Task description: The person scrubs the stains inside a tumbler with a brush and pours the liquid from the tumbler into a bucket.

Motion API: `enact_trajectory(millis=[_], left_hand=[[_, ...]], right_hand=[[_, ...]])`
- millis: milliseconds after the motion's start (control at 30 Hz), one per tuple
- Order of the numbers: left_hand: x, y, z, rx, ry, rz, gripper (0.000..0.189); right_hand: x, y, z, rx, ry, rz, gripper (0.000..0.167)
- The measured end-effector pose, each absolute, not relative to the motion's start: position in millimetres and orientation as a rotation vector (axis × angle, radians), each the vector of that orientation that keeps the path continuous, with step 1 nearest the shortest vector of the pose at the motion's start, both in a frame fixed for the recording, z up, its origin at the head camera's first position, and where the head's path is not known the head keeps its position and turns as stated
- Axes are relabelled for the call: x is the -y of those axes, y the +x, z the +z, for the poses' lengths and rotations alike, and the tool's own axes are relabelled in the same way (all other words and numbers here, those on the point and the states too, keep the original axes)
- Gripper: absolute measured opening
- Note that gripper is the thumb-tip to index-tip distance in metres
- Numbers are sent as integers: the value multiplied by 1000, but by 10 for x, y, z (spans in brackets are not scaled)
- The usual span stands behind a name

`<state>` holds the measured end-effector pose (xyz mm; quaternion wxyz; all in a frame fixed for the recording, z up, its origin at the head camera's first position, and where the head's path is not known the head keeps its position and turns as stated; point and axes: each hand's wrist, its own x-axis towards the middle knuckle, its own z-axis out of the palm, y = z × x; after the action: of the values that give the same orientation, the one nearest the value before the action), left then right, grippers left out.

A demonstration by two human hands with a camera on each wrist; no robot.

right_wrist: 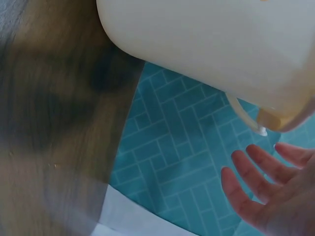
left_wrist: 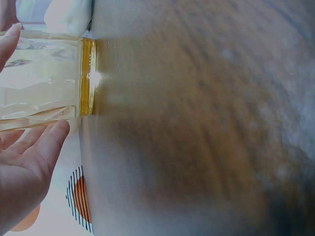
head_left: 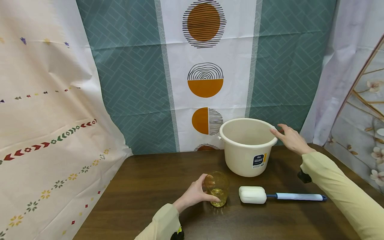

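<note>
An amber-tinted drinking glass [head_left: 218, 190] with a little liquid near its bottom stands upright over the brown table. My left hand [head_left: 196, 192] holds it from the left, thumb across the front and fingers round the far side. In the left wrist view the same glass [left_wrist: 42, 81] lies sideways between thumb and fingers [left_wrist: 49, 147]. A cream plastic bucket [head_left: 244, 156] with a dark label stands at the back right. Beside its right rim is my right hand [head_left: 291, 138], fingers loosely spread. In the right wrist view, the fingers [right_wrist: 258, 172] reach near the bucket's handle mount [right_wrist: 269, 119].
A white sponge brush [head_left: 252, 195] with a blue and pale handle [head_left: 300, 196] lies in front of the bucket. The brown table [head_left: 144, 186] meets a teal and white patterned cloth [head_left: 132, 83] at the back. Patterned cloths also hang on both sides.
</note>
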<state>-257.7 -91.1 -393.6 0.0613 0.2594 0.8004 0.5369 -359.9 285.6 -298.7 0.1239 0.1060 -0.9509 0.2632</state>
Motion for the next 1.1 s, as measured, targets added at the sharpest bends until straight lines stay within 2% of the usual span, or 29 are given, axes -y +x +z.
enact_trajectory(millis=[433,1100], left_hand=[[908,-2551,-3889,-2411,771,1628,59],[919,-2763,-4158,-2570,789,1491,66]], right_hand=[[-2811,-3666,-3064,2692,338,903,61],[-2816,-3666,-3102,2721,324,910,61]])
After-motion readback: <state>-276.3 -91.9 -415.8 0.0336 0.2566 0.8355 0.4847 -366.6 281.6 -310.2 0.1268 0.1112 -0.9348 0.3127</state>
